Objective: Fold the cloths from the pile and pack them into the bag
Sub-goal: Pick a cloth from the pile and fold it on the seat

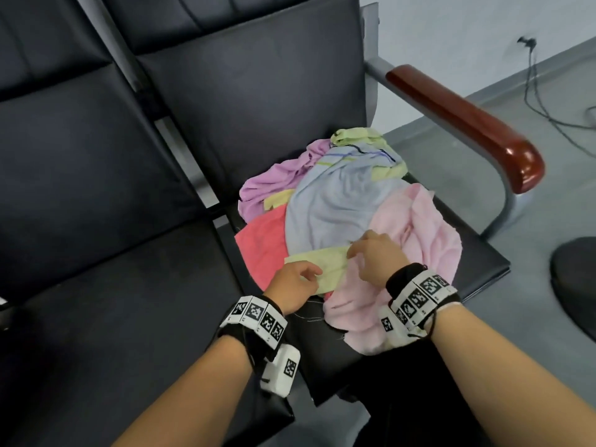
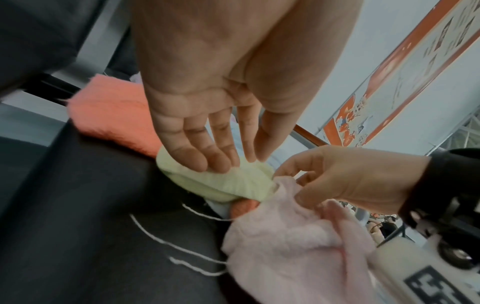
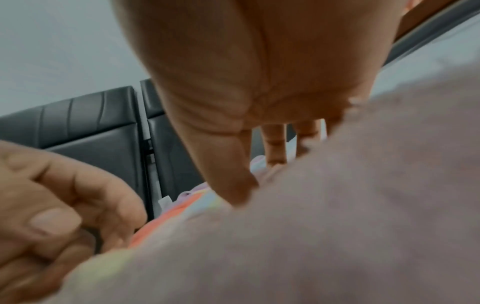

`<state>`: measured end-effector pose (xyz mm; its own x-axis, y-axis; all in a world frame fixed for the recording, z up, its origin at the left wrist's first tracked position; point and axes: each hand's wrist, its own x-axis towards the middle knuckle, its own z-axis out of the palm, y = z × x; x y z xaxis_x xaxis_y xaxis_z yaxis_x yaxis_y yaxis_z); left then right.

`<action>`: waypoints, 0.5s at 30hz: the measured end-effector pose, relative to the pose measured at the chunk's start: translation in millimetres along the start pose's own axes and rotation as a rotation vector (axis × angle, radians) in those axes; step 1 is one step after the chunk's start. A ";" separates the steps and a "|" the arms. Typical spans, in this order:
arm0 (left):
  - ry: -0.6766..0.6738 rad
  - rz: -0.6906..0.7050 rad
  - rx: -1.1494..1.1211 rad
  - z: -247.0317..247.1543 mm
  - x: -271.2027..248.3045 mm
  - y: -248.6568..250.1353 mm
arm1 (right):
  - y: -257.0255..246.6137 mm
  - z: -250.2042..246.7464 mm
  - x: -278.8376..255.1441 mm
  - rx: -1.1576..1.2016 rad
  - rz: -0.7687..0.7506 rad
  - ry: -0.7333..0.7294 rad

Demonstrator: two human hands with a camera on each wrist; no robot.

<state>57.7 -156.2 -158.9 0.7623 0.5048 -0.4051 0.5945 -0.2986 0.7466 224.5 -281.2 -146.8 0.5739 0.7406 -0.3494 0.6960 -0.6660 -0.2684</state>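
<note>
Both hands are down on the near edge of the pile [image 1: 338, 201], which sits on the black seat [image 1: 477, 262] straight ahead of them. The thing that matters is the yellow cloth [image 1: 317, 266]: a narrow strip lying crosswise between the two hands, its long axis running from left hand to right hand, right under the fingertips.

Left hand [image 1: 295, 285] rests at the strip's near left end, fingers stretched out fairly straight and touching the fabric, not closed around it, as the left wrist view shows. Right hand [image 1: 375, 256] is at the other end, fingers curled in a narrow pinch where yellow meets the pink cloth [image 1: 419, 240]; whether it has the yellow edge, the pink one or both, I cannot tell.

Neither hand is nearer; each has its own end, so lifting the strip out crosswise looks like the natural call. Beyond the hands lie the blue cloth [image 1: 335, 201] and, further left, the coral cloth [image 1: 261, 243]. No bag in view
</note>
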 end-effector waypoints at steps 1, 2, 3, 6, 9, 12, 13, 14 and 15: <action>-0.010 0.006 0.001 3.7 -1.5 3.3 | 2.1 -1.1 -1.1 0.004 -0.004 -0.007; -0.021 0.012 0.005 7.1 -3.1 6.1 | 3.3 -3.4 -1.9 0.002 -0.006 -0.013; -0.028 0.017 0.006 10.2 -5.2 8.7 | 3.6 -6.5 -3.2 0.015 -0.007 -0.006; -0.043 0.025 -0.085 13.7 -14.5 17.1 | -3.0 -21.1 -11.6 0.229 -0.069 0.165; -0.021 0.115 -0.190 5.4 -26.2 28.4 | -28.5 -44.8 -27.1 0.486 -0.245 0.345; 0.066 0.210 -0.276 -13.1 -42.7 44.3 | -63.7 -69.3 -44.5 0.640 -0.400 0.383; 0.096 0.213 -0.318 -21.0 -49.4 48.9 | -75.8 -75.7 -50.2 0.669 -0.442 0.397; 0.125 0.210 -0.348 -30.1 -57.1 52.9 | -88.1 -81.4 -56.0 0.693 -0.476 0.414; 0.159 0.213 -0.364 -40.3 -66.3 55.1 | -100.4 -86.8 -61.9 0.708 -0.499 0.428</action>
<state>29.6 -173.5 -69.6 0.7920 0.5899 -0.1572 0.2780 -0.1192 0.9532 156.6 -252.5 -20.3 0.4885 0.8295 0.2706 0.5614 -0.0614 -0.8253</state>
